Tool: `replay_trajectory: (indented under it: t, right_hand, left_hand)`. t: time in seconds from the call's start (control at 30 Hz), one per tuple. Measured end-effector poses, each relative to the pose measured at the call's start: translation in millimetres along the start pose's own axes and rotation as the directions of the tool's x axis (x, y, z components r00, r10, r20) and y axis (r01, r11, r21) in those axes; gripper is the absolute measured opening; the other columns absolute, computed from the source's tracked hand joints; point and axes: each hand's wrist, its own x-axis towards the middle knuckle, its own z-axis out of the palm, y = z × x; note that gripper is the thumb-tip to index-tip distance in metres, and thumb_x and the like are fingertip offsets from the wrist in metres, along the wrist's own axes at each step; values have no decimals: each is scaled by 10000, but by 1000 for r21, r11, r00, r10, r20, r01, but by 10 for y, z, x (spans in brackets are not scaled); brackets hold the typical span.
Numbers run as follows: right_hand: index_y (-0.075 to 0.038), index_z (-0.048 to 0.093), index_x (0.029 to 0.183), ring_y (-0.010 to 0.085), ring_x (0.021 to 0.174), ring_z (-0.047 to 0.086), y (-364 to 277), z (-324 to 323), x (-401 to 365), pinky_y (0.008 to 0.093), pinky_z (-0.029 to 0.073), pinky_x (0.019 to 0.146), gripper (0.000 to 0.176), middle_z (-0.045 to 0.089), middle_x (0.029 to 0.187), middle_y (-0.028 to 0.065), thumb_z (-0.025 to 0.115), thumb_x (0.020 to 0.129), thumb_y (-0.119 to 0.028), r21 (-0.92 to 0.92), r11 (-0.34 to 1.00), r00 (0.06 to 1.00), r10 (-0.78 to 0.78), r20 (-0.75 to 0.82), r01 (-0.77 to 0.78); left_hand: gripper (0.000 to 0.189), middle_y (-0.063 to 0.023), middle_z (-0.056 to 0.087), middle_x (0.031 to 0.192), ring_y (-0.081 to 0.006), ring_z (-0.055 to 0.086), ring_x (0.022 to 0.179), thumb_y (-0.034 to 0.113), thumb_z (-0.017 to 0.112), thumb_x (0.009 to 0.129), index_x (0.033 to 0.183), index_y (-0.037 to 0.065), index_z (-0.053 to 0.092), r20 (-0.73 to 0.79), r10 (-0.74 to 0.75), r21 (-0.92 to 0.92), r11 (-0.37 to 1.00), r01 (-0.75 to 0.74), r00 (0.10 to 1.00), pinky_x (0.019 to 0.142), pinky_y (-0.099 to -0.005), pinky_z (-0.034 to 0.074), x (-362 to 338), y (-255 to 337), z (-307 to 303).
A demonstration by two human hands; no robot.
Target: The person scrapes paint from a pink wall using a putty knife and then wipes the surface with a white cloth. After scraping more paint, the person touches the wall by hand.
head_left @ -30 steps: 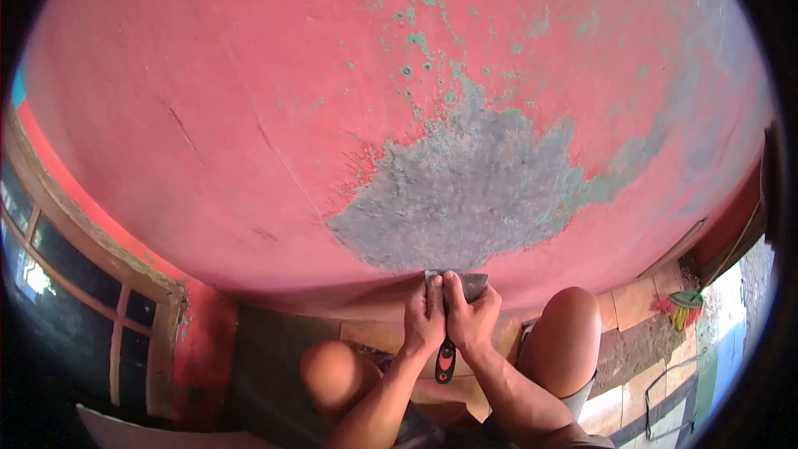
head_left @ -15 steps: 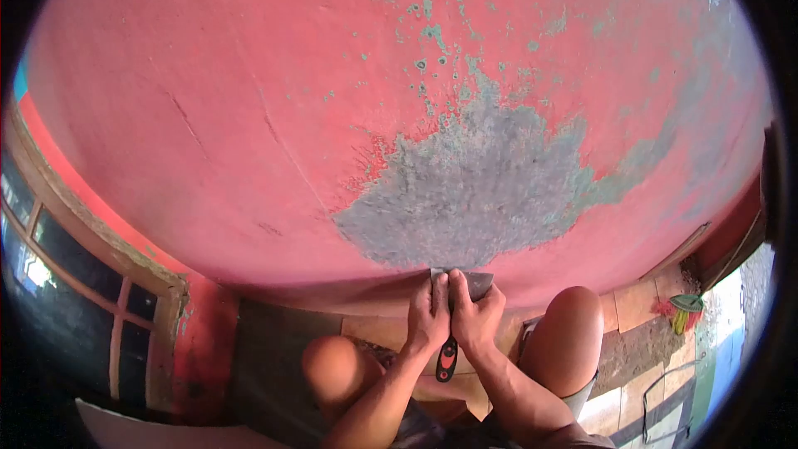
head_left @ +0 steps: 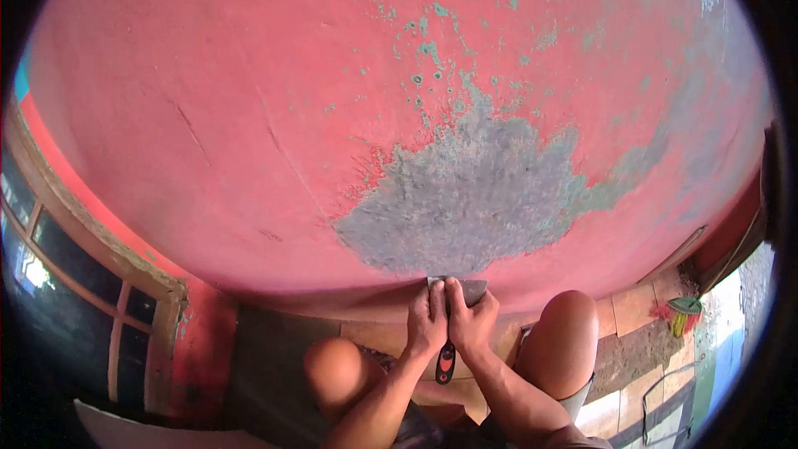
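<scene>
**Two-handed hold on a scraper, low on a patchy wall**

Wall [head_left: 249, 158]: pink, the largest item, filling the far side. A window [head_left: 71, 254] stands at left. Mid-wall, a ragged grey patch [head_left: 474, 187] shows where the pink coat is missing; green flecks lie above it.

Knees: left [head_left: 337, 366] and right [head_left: 569, 337] bent and apart, one on each side of the forearms. This probably keeps the body low and leaves the arms a straight path to the wall.

A broom head [head_left: 684, 313] rests at far right, well apart from the hands.

Left hand [head_left: 426, 320] and right hand [head_left: 472, 323]: side by side, fingers clamped on the scraper [head_left: 445, 366], foremost digits together along the blade. Undersides hidden; cannot tell how those fingers wrap.

Scraper: between the hands, blade away from the body at the patch's lower border, handle toward the body. Holding it this far forward likely stiffens the blade—both arms can push in line. Exact edge contact: cannot tell.
</scene>
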Motion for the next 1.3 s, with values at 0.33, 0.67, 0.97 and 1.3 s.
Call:
replay_trajectory:
  t: [0.33, 0.67, 0.97, 1.3]
  right_hand:
    - [89, 665, 827, 95, 686, 594, 8, 26, 12, 319, 507, 627, 328, 688, 696, 126, 715, 925, -220, -19, 1000, 1000, 8, -13, -9]
    - [77, 647, 816, 80, 689, 554, -10, 14, -8, 309, 488, 608, 327, 658, 688, 71, 711, 931, -222, 40, 999, 999, -14, -31, 15]
    - [77, 650, 794, 77, 656, 546, 8, 31, -11, 312, 484, 589, 334, 650, 658, 79, 713, 927, -223, 21, 1000, 998, -21, -50, 23]
    - [73, 657, 803, 77, 670, 553, -62, 39, -7, 307, 486, 600, 323, 655, 662, 97, 706, 932, -218, 43, 999, 999, -7, -41, 9]
  left_hand:
    - [423, -195, 653, 840, -273, 643, 778, 346, 428, 1082, 989, -26, 608, 9, -5, 16, 1000, 4, 1000, 701, -402, 490, 6, 74, -27]
    - [421, -228, 661, 887, -382, 657, 832, 343, 426, 1075, 984, -20, 618, 28, 32, 39, 999, -33, 999, 720, -422, 494, 39, 137, -48]
    - [396, -194, 650, 875, -293, 629, 829, 323, 423, 1083, 997, -17, 608, 51, 49, -17, 999, -49, 997, 732, -396, 489, 36, 96, -40]
    - [422, -224, 664, 882, -324, 674, 852, 348, 415, 1083, 1011, -17, 614, 51, -17, 9, 1000, 16, 999, 729, -412, 498, 37, 115, -52]
